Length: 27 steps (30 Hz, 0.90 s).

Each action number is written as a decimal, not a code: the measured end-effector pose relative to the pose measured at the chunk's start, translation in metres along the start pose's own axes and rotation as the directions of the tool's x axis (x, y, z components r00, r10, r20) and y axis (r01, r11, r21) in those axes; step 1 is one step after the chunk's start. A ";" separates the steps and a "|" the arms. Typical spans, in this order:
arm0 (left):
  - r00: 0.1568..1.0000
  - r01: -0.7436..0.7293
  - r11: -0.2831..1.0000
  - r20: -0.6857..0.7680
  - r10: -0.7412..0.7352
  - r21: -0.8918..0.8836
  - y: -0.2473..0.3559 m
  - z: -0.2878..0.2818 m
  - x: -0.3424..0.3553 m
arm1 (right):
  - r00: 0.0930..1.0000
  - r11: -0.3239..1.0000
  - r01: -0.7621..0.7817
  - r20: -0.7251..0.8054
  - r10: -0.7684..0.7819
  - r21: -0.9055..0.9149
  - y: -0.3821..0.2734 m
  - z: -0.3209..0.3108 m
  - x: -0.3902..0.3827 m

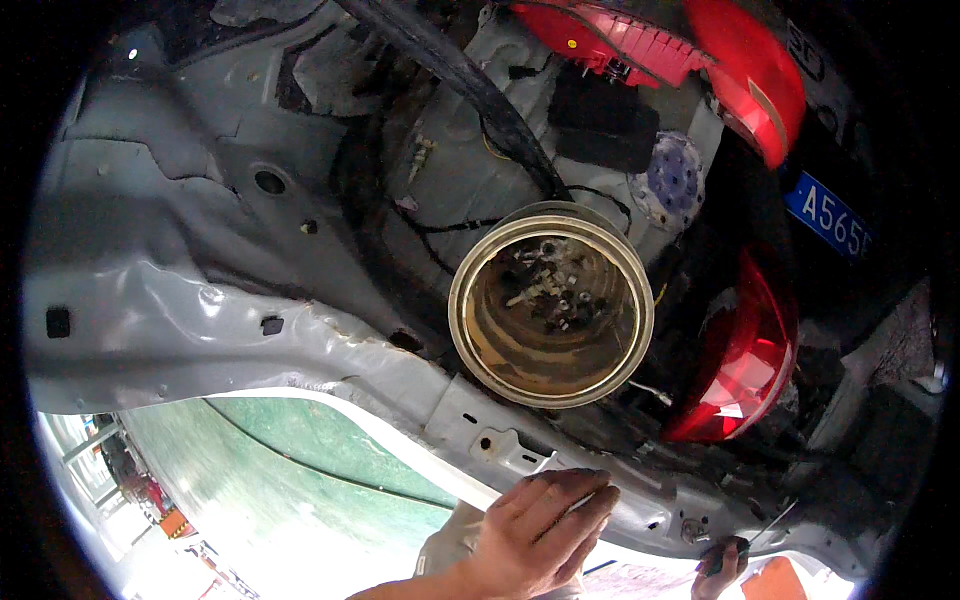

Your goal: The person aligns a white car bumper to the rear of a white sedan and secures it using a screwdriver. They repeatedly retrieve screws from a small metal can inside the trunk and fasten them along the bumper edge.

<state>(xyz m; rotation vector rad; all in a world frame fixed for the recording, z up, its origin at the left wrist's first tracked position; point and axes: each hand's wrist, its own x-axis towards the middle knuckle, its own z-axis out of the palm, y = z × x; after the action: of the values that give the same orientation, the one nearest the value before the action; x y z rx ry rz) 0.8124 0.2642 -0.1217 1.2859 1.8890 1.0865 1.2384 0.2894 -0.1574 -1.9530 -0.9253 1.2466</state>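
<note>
My left hand [550,525] is at the near edge of a grey car body panel [400,385], its fingers bent and pressed together. A thin pale sliver shows between the fingers; I cannot make out what it is. Farther right, at the lower edge, my right hand [722,568] is closed around the dark handle of a screwdriver [770,525]. The thin shaft points up and right, over the panel's end. Beyond my left hand stands a round metal tin [467,345] with small clips, screws and nuts inside.
Red tail lights lie at the right [740,365] and far right [765,105], near a blue licence plate [832,217]. A thick black wiring harness [470,85] crosses behind the tin. A black block [603,122] sits farther back. Green floor [320,440] shows below the panel.
</note>
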 end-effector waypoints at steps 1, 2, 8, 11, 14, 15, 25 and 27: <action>1.000 0.005 1.000 0.009 -0.005 0.014 -0.002 -0.001 0.000 | 1.000 1.000 -0.005 -0.007 0.005 0.002 0.001 -0.001 0.001; 1.000 0.009 1.000 0.017 -0.010 0.028 -0.003 -0.002 0.001 | 1.000 1.000 -0.010 -0.015 0.010 0.004 0.003 -0.003 0.001; 1.000 -0.014 0.999 0.013 0.014 0.033 -0.006 0.001 0.000 | 0.999 1.000 -0.003 -0.035 0.002 -0.009 0.013 -0.015 0.005; 1.000 -0.019 1.000 0.023 0.019 0.025 -0.008 0.000 0.003 | 0.999 1.000 0.014 -0.036 -0.015 -0.022 0.013 -0.015 0.005; 0.999 -0.022 1.000 0.026 0.022 0.019 -0.008 -0.001 0.004 | 1.000 0.999 0.028 -0.001 -0.028 0.020 0.030 -0.028 0.009; 0.999 -0.023 1.000 0.025 0.023 0.018 -0.008 -0.002 0.004 | 0.999 0.999 0.034 -0.007 -0.033 0.004 0.031 -0.033 0.010; 0.999 -0.032 0.990 0.021 0.030 0.138 -0.031 -0.029 0.024 | 0.998 0.999 0.022 -0.064 -0.024 -0.033 0.010 -0.006 0.005; 0.997 0.022 0.979 0.072 -0.038 0.204 -0.046 -0.039 0.056 | 0.996 0.998 0.033 -0.079 -0.037 -0.056 0.007 0.000 -0.001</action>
<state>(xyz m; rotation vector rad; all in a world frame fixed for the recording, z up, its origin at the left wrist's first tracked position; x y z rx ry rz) 0.7403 0.2962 -0.1444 1.3849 1.9964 0.8343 1.2397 0.2842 -0.1627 -2.0051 -0.9578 1.1266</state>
